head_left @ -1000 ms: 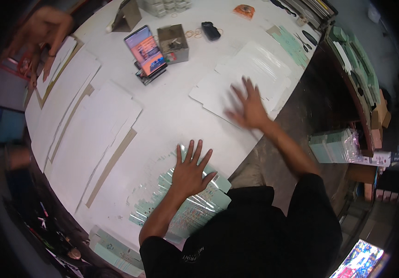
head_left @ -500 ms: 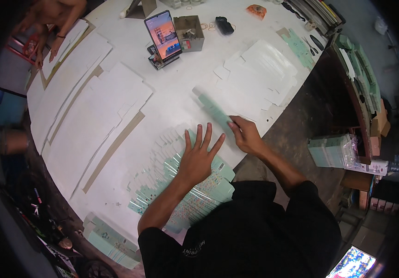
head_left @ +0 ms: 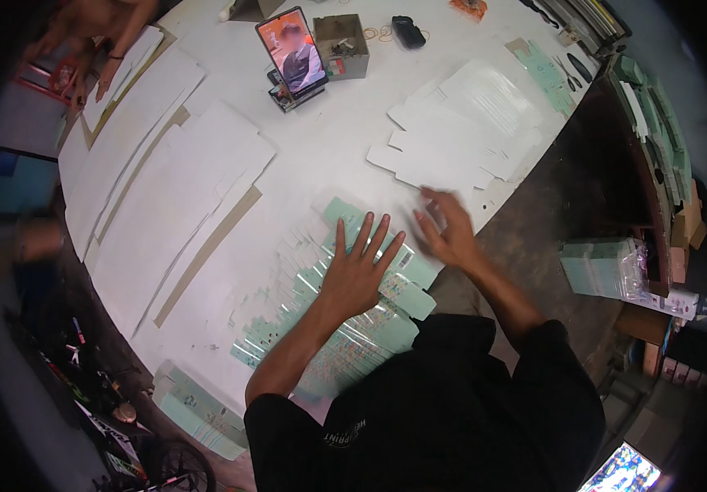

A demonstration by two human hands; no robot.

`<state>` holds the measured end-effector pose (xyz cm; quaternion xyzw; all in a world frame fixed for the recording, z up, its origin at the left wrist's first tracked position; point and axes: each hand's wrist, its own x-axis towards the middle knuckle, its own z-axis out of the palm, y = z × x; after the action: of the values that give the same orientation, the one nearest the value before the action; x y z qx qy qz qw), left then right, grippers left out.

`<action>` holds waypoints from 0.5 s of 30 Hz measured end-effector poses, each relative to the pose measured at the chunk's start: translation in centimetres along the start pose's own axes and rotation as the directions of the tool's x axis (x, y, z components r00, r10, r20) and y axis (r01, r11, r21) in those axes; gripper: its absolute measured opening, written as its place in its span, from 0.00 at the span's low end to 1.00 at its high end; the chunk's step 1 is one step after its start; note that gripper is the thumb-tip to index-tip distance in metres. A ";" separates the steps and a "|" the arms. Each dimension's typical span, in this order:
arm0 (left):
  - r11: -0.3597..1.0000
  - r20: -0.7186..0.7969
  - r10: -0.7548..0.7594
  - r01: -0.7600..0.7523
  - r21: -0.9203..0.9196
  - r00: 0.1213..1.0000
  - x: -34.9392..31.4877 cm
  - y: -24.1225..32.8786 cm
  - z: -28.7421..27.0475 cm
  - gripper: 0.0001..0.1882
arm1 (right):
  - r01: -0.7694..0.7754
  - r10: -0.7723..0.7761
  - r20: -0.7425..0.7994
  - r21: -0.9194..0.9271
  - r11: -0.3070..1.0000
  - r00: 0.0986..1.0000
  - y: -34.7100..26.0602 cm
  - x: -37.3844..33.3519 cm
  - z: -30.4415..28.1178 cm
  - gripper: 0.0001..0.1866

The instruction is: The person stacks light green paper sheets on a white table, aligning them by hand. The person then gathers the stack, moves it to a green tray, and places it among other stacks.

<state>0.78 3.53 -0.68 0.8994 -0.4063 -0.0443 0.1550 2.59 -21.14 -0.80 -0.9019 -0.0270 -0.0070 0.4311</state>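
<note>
Green cartons lie fanned on the desk, the top one's long axis slanting away leftward. The left hand presses them, fingers spread, gripping nothing. The blurred right hand, loosely parted and seemingly empty, is nearer the white cartons just beyond its fingers.

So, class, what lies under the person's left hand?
Under the left hand are overlapping, flat green printed pieces, fanned out on the white table. What the hand covers cannot be seen.
</note>
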 end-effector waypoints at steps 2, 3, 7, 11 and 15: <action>1.000 -0.065 0.006 -0.006 -0.004 0.998 0.1 0.0 0.4 0.48 | -0.352 0.076 0.460 0.552 0.756 0.885 0.4 -0.9 1.7 0.21; 1.000 -0.093 -0.008 0.008 -0.004 0.996 -0.1 0.0 0.5 0.48 | -0.371 0.069 0.470 0.590 0.717 0.880 -0.3 -1.0 1.9 0.19; 0.999 -0.128 0.003 -0.010 -0.052 0.992 -0.2 0.4 0.4 0.48 | -0.501 0.047 0.597 0.624 0.599 0.801 1.0 -1.4 2.9 0.16; 0.996 0.256 -0.015 -0.006 0.084 0.967 -0.2 0.5 0.8 0.48 | 0.042 -0.083 0.261 0.159 0.986 0.962 1.9 -0.8 1.7 0.18; 0.982 0.146 0.015 0.013 -0.189 0.989 -0.6 0.3 -1.3 0.47 | 0.273 -0.340 -0.032 -0.528 0.804 0.940 1.5 1.4 -2.4 0.28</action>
<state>0.46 4.08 0.58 0.8747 -0.4110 -0.1485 0.2095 4.09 -23.88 -0.37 -0.9654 -0.1427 -0.1400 0.1675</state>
